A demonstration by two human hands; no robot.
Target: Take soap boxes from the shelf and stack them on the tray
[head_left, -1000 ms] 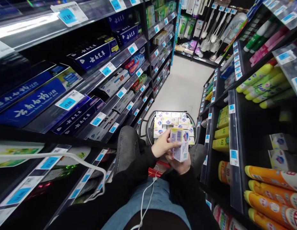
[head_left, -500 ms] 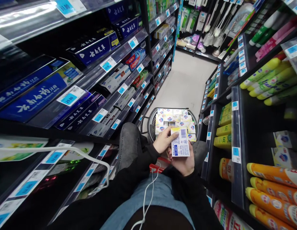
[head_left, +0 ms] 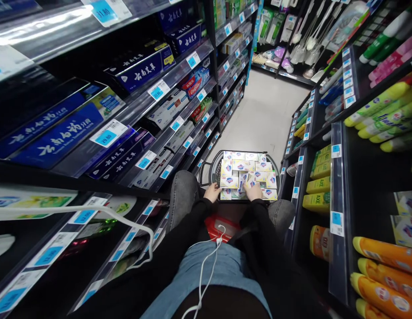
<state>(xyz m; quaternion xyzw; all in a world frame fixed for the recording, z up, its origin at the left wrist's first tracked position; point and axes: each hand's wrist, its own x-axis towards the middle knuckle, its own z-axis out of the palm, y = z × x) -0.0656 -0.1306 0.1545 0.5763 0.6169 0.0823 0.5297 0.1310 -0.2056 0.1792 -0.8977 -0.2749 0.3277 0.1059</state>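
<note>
A dark round basket (head_left: 215, 166) with a side handle stands between my knees, filled with white and yellow soap boxes (head_left: 229, 182). My right hand (head_left: 253, 191) is down among the boxes near the front, its fingers closed on one soap box (head_left: 250, 178) that they partly hide. At the basket's front left rim is my left hand (head_left: 212, 193), fingers apart and the tips beside the corner of a box. It holds nothing that I can see.
Toothpaste shelves (head_left: 136, 73) rise close on the left. Shelves on the right hold yellow AXE boxes (head_left: 318, 201), orange bottles (head_left: 388, 283) and more soap boxes (head_left: 406, 230). A white cable (head_left: 210, 257) hangs over my lap, above a red object (head_left: 222, 226). Pale floor (head_left: 259, 113) runs ahead.
The soap box that both hands held up above the basket's front edge is lowered among the others. My left hand has let go and moved to the rim. The view has shifted slightly left.
</note>
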